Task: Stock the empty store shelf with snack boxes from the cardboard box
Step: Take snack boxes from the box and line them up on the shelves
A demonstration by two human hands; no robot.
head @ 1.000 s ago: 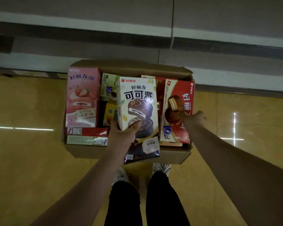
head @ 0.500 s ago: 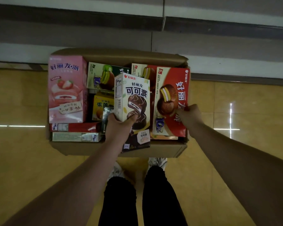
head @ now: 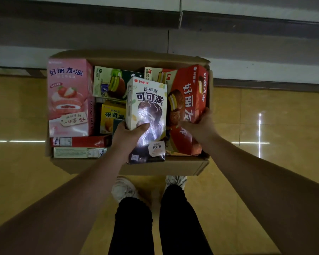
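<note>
Now the left grip (head: 129,134) clasps the white cocoa pie box (head: 147,107), while just beside it the right grip (head: 199,126) clutches the red pie box (head: 190,100) above the cardboard box (head: 155,167).

Cardboard box (head: 155,167) looks plain matte brown, the cocoa pie box (head: 147,111) is super glossy printed card, floor (head: 265,116) shiny polished tile.

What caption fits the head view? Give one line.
Left hand grips a white cocoa-pie box, right hand a red pie box, over the cardboard box.
</note>
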